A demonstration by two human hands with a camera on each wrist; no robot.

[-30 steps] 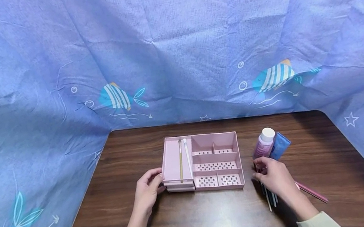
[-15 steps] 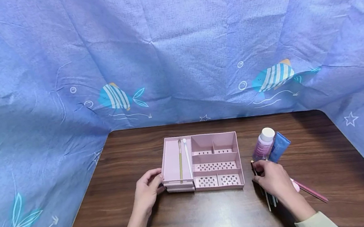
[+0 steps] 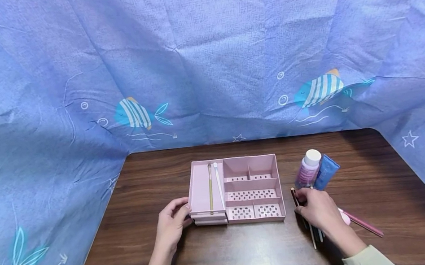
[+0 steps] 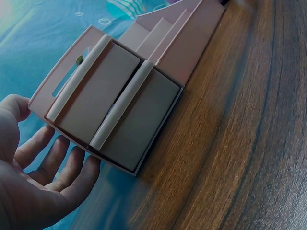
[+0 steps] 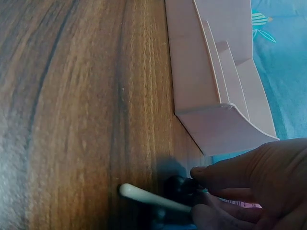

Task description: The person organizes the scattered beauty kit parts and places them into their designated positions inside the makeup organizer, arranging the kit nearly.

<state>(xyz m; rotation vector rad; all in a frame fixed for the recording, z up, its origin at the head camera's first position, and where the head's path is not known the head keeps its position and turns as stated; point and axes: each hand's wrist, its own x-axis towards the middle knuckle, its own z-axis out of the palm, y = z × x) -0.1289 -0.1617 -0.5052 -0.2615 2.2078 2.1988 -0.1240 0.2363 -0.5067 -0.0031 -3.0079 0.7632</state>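
A pink desk organizer [image 3: 251,180] with perforated compartments and two stacked drawers stands on the table. My left hand [image 3: 173,223] rests against its left side, thumb near the upper edge and fingertips on the side wall, as the left wrist view shows. On its flat top lie an olive-handled brush [image 3: 210,189] and a white stick [image 3: 219,186]. To the right, my right hand [image 3: 321,208] pinches a dark thin stick [image 3: 294,194] with a copper-coloured end between thumb and fingers; the palm hides part of it. Below the hand, several slim sticks [image 3: 313,238] lie partly covered.
A purple bottle with a white cap [image 3: 312,158] and a blue tube [image 3: 326,171] stand just behind my right hand. A pink pencil-like stick [image 3: 364,223] and a small pink object [image 3: 345,217] lie to its right. A blue fish-patterned cloth [image 3: 225,81] hangs behind the table.
My right hand has shifted slightly left, and the dark stick's copper-coloured end has moved left with it, farther from the bottle. The left hand and the organizer stay in place.
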